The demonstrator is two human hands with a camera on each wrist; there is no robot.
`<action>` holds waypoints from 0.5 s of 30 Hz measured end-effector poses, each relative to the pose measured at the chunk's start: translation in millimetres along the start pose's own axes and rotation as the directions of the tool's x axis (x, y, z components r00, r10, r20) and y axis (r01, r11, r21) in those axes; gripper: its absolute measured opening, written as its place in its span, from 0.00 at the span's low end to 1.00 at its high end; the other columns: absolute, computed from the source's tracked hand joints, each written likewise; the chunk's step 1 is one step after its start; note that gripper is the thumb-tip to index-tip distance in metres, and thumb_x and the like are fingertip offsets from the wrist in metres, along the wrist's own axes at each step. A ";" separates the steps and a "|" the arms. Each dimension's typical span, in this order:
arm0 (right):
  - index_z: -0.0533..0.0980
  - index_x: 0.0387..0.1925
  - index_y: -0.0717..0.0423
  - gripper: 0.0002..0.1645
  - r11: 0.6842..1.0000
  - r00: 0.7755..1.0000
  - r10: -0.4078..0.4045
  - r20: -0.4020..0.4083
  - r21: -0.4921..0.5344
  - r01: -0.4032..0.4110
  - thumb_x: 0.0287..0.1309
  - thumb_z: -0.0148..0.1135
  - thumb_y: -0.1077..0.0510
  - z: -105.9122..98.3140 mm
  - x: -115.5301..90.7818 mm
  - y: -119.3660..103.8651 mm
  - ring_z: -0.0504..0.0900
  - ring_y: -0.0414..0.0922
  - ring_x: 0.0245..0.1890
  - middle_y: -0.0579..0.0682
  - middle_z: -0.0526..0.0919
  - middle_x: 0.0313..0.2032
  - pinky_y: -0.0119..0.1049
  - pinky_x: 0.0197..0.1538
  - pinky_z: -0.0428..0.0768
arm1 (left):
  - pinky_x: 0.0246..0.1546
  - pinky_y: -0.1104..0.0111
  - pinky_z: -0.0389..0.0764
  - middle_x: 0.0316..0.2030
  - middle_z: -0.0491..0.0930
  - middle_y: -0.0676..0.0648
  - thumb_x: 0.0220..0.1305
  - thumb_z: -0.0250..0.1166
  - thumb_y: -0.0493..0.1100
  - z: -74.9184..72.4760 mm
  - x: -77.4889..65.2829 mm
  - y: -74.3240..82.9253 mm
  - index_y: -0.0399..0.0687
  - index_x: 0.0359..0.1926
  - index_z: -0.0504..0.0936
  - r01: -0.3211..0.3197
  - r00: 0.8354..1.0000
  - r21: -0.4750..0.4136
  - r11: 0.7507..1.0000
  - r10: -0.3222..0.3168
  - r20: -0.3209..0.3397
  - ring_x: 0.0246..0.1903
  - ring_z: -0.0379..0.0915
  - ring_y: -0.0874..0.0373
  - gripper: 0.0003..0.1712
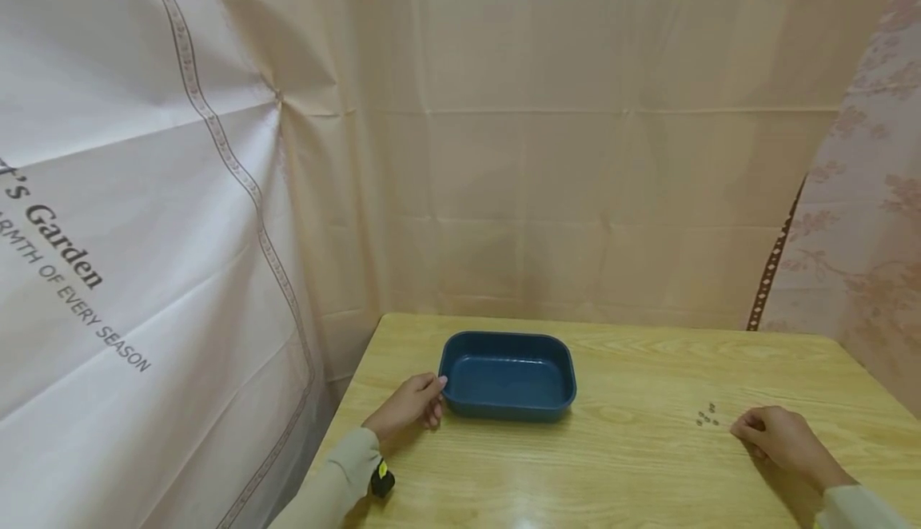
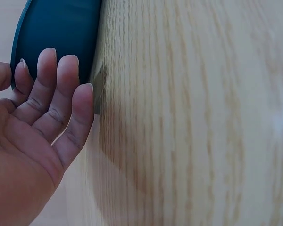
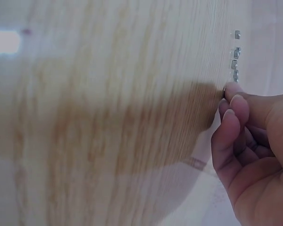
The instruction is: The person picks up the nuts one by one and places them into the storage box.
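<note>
A dark blue rectangular dish (image 1: 508,414) stands on the left part of the wooden table. My left hand (image 1: 412,406) pinches its left rim between thumb and index finger; in the left wrist view the other fingers curve loosely beside the dish wall (image 2: 61,28). Over on the right, several small metal nuts (image 1: 707,419) lie in a loose group. Just to the right of them is my right hand (image 1: 780,439), low over the tabletop. Its thumb and index finger pinch a small nut (image 3: 224,93), mostly hidden by the fingertips.
The pale wood-grain table (image 1: 612,473) has rounded far corners. Beige cloth (image 1: 518,153) hangs behind it, a printed white cloth (image 1: 144,233) on the left and a floral one (image 1: 863,217) on the right. A black wrist device (image 1: 382,481) sits at my left cuff.
</note>
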State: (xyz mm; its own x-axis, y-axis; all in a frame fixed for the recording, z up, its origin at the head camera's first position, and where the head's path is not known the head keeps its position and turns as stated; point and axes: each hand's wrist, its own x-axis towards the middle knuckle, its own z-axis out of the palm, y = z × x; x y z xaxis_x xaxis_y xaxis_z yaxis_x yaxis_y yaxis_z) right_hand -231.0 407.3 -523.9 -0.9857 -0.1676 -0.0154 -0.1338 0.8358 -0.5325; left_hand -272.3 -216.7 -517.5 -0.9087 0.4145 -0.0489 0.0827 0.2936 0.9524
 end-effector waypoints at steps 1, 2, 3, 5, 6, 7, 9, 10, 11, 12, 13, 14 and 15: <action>0.82 0.34 0.58 0.11 1.000 1.000 -0.003 -0.003 -0.005 0.003 0.74 0.60 0.58 0.0 0.3 0.6 0.73 0.37 0.20 0.45 0.75 0.21 0.32 0.26 0.78 | 0.26 0.66 0.80 0.28 0.79 0.43 0.83 0.49 0.55 -0.2 0.3 0.5 0.32 0.42 0.74 0.001 1.000 0.001 1.000 -0.001 -0.004 0.24 0.77 0.54 0.27; 0.82 0.35 0.57 0.11 1.000 1.000 -0.007 -0.006 -0.020 0.007 0.74 0.60 0.58 0.0 0.4 1.2 0.73 0.37 0.21 0.45 0.76 0.22 0.32 0.27 0.77 | 0.26 0.66 0.80 0.28 0.79 0.43 0.83 0.49 0.55 -0.3 0.6 0.7 0.32 0.41 0.75 0.003 1.000 0.002 1.000 -0.003 -0.008 0.24 0.77 0.54 0.27; 0.82 0.35 0.57 0.11 0.999 1.000 -0.015 -0.011 -0.040 0.015 0.74 0.59 0.58 0.2 0.6 2.1 0.73 0.36 0.22 0.44 0.77 0.23 0.32 0.28 0.77 | 0.26 0.66 0.80 0.28 0.79 0.43 0.83 0.49 0.55 -0.4 0.9 0.8 0.32 0.41 0.75 0.007 1.000 0.000 1.000 -0.007 -0.011 0.24 0.77 0.54 0.27; 0.82 0.34 0.57 0.11 0.997 1.000 -0.020 -0.019 -0.072 0.019 0.75 0.59 0.58 0.7 0.6 3.1 0.72 0.36 0.23 0.43 0.77 0.24 0.32 0.29 0.75 | 0.26 0.65 0.80 0.27 0.79 0.44 0.83 0.49 0.55 -0.1 1.1 0.5 0.33 0.41 0.75 0.012 1.000 0.002 1.000 -0.012 -0.018 0.24 0.78 0.54 0.27; 0.82 0.34 0.56 0.11 0.996 0.999 -0.022 -0.024 -0.086 0.020 0.75 0.59 0.58 1.0 0.4 3.6 0.71 0.36 0.23 0.43 0.76 0.24 0.32 0.29 0.74 | 0.27 0.65 0.80 0.27 0.79 0.44 0.83 0.49 0.55 0.1 1.1 0.2 0.33 0.41 0.75 0.015 1.000 0.003 1.000 -0.015 -0.021 0.24 0.78 0.55 0.27; 0.82 0.34 0.56 0.11 0.996 0.999 -0.020 -0.027 -0.091 0.018 0.75 0.59 0.58 1.5 0.0 4.0 0.71 0.36 0.23 0.43 0.76 0.24 0.32 0.29 0.73 | 0.27 0.65 0.80 0.27 0.79 0.44 0.83 0.49 0.56 0.4 1.0 -0.1 0.33 0.41 0.75 0.019 1.000 0.002 1.000 -0.019 -0.023 0.24 0.78 0.54 0.27; 0.82 0.34 0.57 0.12 0.995 0.999 -0.032 -0.041 -0.099 0.027 0.75 0.58 0.59 2.5 -0.7 4.3 0.70 0.36 0.22 0.42 0.75 0.24 0.33 0.28 0.72 | 0.27 0.65 0.80 0.27 0.79 0.45 0.82 0.50 0.57 0.7 0.4 -0.7 0.34 0.41 0.75 0.022 0.999 0.005 1.000 -0.021 -0.024 0.24 0.78 0.54 0.28; 0.82 0.34 0.58 0.11 0.995 0.998 -0.032 -0.049 -0.094 0.027 0.75 0.58 0.60 2.8 -1.1 3.8 0.70 0.36 0.21 0.43 0.74 0.23 0.32 0.28 0.71 | 0.27 0.65 0.80 0.27 0.79 0.45 0.82 0.50 0.58 0.7 0.1 -0.8 0.34 0.41 0.75 0.021 0.999 0.007 1.000 -0.021 -0.025 0.24 0.78 0.54 0.28; 0.82 0.34 0.58 0.11 0.995 0.998 -0.034 -0.061 -0.093 0.029 0.75 0.58 0.61 3.3 -1.2 3.5 0.70 0.36 0.21 0.43 0.74 0.23 0.32 0.28 0.71 | 0.27 0.65 0.80 0.27 0.79 0.45 0.82 0.50 0.58 0.7 -0.2 -0.7 0.33 0.41 0.75 0.021 0.999 0.007 1.000 -0.021 -0.025 0.24 0.78 0.54 0.29; 0.82 0.34 0.58 0.11 0.995 0.996 -0.038 -0.076 -0.097 0.031 0.74 0.58 0.61 3.5 -0.9 3.1 0.69 0.35 0.21 0.43 0.75 0.23 0.32 0.28 0.71 | 0.27 0.65 0.80 0.27 0.79 0.45 0.81 0.50 0.59 0.6 -0.6 -0.4 0.34 0.41 0.75 0.021 0.999 0.005 1.000 -0.021 -0.025 0.24 0.79 0.54 0.29; 0.82 0.34 0.59 0.10 0.994 0.994 -0.045 -0.096 -0.107 0.035 0.74 0.58 0.62 3.6 -0.4 2.5 0.69 0.35 0.22 0.42 0.75 0.24 0.32 0.28 0.71 | 0.27 0.65 0.80 0.27 0.79 0.45 0.81 0.50 0.59 0.4 -0.7 -0.4 0.33 0.41 0.75 0.019 0.999 0.004 1.000 -0.019 -0.026 0.24 0.79 0.54 0.29; 0.81 0.34 0.59 0.11 0.992 0.992 -0.056 -0.111 -0.116 0.043 0.74 0.58 0.62 3.6 0.1 1.8 0.69 0.35 0.23 0.42 0.76 0.24 0.33 0.28 0.71 | 0.26 0.65 0.80 0.27 0.79 0.45 0.81 0.50 0.59 0.1 -0.9 0.0 0.33 0.41 0.75 0.018 1.000 0.004 1.000 -0.018 -0.025 0.24 0.79 0.54 0.29; 0.81 0.33 0.59 0.11 0.992 0.991 -0.060 -0.124 -0.118 0.045 0.74 0.58 0.63 3.5 0.9 1.2 0.69 0.35 0.23 0.42 0.76 0.24 0.33 0.28 0.71 | 0.26 0.65 0.80 0.27 0.79 0.45 0.81 0.50 0.59 -0.2 -1.0 0.5 0.33 0.41 0.75 0.016 1.000 0.002 1.000 -0.016 -0.026 0.24 0.79 0.54 0.30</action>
State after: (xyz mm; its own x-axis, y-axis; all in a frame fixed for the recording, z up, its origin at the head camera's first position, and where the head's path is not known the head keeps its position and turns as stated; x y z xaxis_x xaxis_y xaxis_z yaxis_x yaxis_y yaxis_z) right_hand -231.7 406.3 -527.5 -0.9811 -0.1512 0.1212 -0.1891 0.8834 -0.4288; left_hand -271.5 -217.1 -516.8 -0.9203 0.3873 -0.0559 0.0692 0.3018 0.9509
